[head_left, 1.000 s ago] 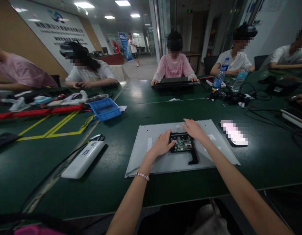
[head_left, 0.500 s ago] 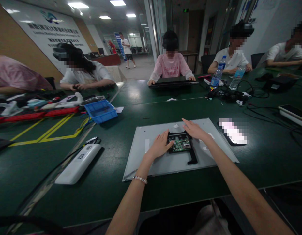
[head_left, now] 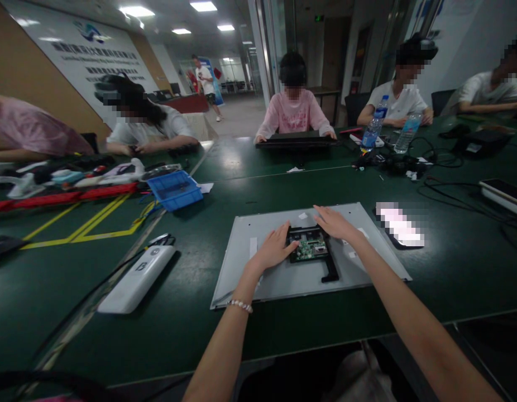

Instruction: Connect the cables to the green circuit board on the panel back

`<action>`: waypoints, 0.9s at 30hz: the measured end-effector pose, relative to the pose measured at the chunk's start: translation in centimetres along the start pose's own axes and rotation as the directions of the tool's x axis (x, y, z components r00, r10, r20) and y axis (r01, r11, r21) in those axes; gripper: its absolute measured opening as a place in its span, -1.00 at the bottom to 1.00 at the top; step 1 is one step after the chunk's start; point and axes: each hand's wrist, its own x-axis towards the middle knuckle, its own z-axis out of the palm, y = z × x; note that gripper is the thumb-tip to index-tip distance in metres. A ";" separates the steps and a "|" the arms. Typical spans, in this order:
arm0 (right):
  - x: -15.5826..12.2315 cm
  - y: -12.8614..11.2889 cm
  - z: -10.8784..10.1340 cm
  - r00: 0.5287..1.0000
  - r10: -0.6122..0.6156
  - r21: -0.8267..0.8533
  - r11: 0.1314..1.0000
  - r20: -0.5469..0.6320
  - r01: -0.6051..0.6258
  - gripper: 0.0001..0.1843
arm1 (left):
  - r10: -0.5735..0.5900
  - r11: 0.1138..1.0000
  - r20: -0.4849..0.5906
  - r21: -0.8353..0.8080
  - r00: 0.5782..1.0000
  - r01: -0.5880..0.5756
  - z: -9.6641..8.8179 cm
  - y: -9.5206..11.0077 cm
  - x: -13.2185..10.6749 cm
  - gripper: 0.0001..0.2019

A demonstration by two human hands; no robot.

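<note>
A flat grey metal panel [head_left: 279, 285] lies on the green table before me. On its middle sits a black plastic bracket [head_left: 331, 269] with a green circuit board [head_left: 311, 250] in it. My left hand [head_left: 276, 247] rests at the bracket's left edge, fingers stretched out and thumb over the board's side. At the upper right corner of the bracket lies my right hand [head_left: 331, 222], flat, its fingers pointing up and left. Neither hand grasps anything. Parts of the bracket's edges are hidden under both hands.
A phone [head_left: 398, 226] lies right of the panel. To the left are a white power bank [head_left: 137, 279] with a cable and a blue tray [head_left: 175, 191]. Bottles [head_left: 373, 125] and cables stand at the back right. Co-workers sit across the table.
Both hands stay in place on the bracket and panel. The view has shifted very slightly. In the background, a walking person has moved left.
</note>
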 end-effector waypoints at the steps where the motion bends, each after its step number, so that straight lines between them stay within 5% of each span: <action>1: -0.1 -0.1 0.0 1.000 0.005 -0.004 1.000 -0.003 -0.006 -0.37 | -0.002 1.000 0.002 0.000 1.000 0.002 0.0 0.1 0.0 -0.34; 14: 0.0 -0.7 -0.7 0.990 0.015 0.056 0.998 -0.141 -0.008 -0.48 | -0.002 1.000 -0.002 0.000 1.000 0.002 0.0 0.1 -0.3 -0.34; 20: 1.2 -4.4 -1.7 0.990 -0.070 -0.111 0.992 -0.124 0.057 -0.69 | -0.003 1.000 -0.008 0.005 1.000 0.003 -0.3 0.5 -0.6 -0.34; 27: 2.4 -7.3 -0.9 0.998 -0.019 -0.262 0.965 -0.064 0.001 -0.76 | 0.004 1.000 -0.021 0.002 1.000 -0.004 0.0 0.4 -0.6 -0.35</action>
